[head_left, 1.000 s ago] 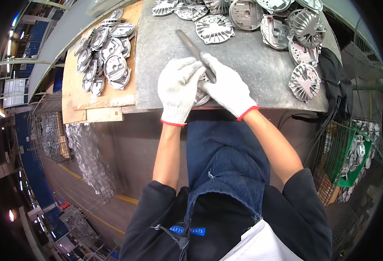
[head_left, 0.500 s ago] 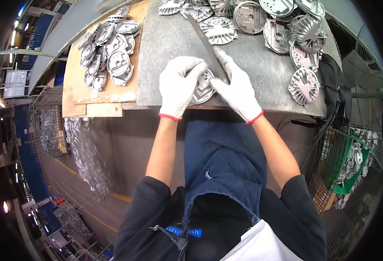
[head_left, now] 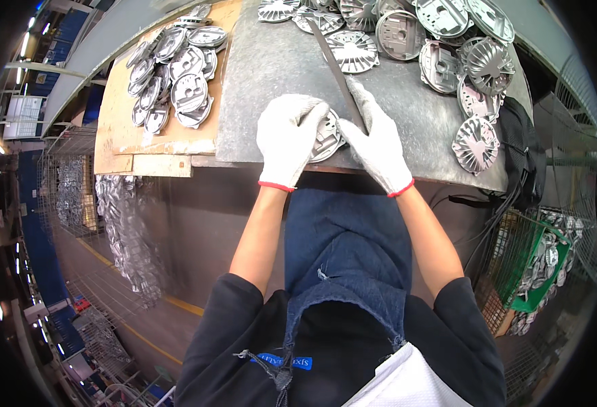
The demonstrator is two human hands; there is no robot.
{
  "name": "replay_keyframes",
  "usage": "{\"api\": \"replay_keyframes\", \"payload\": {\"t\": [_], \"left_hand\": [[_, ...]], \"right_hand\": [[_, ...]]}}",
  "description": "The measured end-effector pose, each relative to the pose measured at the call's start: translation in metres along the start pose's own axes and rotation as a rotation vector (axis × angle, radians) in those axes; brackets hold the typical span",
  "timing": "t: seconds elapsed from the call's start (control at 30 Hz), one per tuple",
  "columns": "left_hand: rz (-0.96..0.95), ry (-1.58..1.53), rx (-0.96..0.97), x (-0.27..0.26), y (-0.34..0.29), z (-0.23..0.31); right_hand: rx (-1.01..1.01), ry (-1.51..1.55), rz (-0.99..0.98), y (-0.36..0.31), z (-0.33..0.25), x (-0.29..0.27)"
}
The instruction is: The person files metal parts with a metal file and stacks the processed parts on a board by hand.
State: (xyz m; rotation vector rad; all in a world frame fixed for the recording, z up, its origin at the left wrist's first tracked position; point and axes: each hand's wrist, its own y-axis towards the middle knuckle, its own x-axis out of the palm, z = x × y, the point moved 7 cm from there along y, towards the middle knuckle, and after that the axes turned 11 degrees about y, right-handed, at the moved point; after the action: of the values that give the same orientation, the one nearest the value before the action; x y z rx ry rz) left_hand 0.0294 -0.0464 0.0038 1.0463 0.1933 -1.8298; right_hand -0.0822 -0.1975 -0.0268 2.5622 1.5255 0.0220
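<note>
My left hand (head_left: 287,139), in a white knit glove with a red cuff, grips a round silver metal casting (head_left: 326,140) near the table's front edge. The glove covers the casting's left part. My right hand (head_left: 378,148), gloved the same way, is closed on the lower end of a long, flat, dark file (head_left: 333,61). The file slants away up and to the left, beside the casting. Whether its edge touches the casting, I cannot tell. Past its far tip lies a finned round casting (head_left: 352,52).
A heap of round castings (head_left: 188,91) covers part of a brown board at the left. More castings (head_left: 441,66) lie along the back and right of the grey metal tabletop (head_left: 244,81). A black bag (head_left: 521,149) hangs at the right edge, above a green-lined crate (head_left: 539,268).
The view has shifted slightly. Both hands stay closed on the casting and the file, and the file sits a little differently against the casting.
</note>
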Motion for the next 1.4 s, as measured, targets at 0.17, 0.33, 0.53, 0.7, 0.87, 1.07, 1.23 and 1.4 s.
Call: {"api": "replay_keyframes", "payload": {"t": [0.17, 0.33, 0.53, 0.7, 0.87, 1.07, 1.23, 1.4], "left_hand": [[0.08, 0.025, 0.003, 0.002, -0.004, 0.0], [0.175, 0.131, 0.137, 0.003, -0.007, 0.01], [0.207, 0.159, 0.193, 0.007, -0.013, 0.011], [0.166, 0.164, 0.185, 0.008, -0.012, 0.007], [0.107, 0.22, 0.188, 0.013, -0.012, 0.005], [0.165, 0.171, 0.218, 0.011, -0.013, 0.008], [0.154, 0.216, 0.218, 0.011, -0.015, 0.008], [0.177, 0.13, 0.215, 0.01, -0.014, 0.006]], "right_hand": [[-0.003, 0.006, -0.005, 0.0, 0.0, 0.002], [0.081, 0.037, 0.0, 0.005, -0.01, 0.001], [-0.081, -0.277, -0.093, -0.014, -0.08, -0.017], [-0.309, -0.381, -0.053, -0.037, -0.104, -0.012], [0.122, -0.582, -0.259, -0.051, -0.066, -0.015], [-0.229, -0.434, -0.072, -0.054, -0.091, -0.024], [0.022, -0.593, -0.235, -0.057, -0.068, -0.022], [-0.186, -0.453, -0.05, -0.062, -0.08, -0.034]]}}
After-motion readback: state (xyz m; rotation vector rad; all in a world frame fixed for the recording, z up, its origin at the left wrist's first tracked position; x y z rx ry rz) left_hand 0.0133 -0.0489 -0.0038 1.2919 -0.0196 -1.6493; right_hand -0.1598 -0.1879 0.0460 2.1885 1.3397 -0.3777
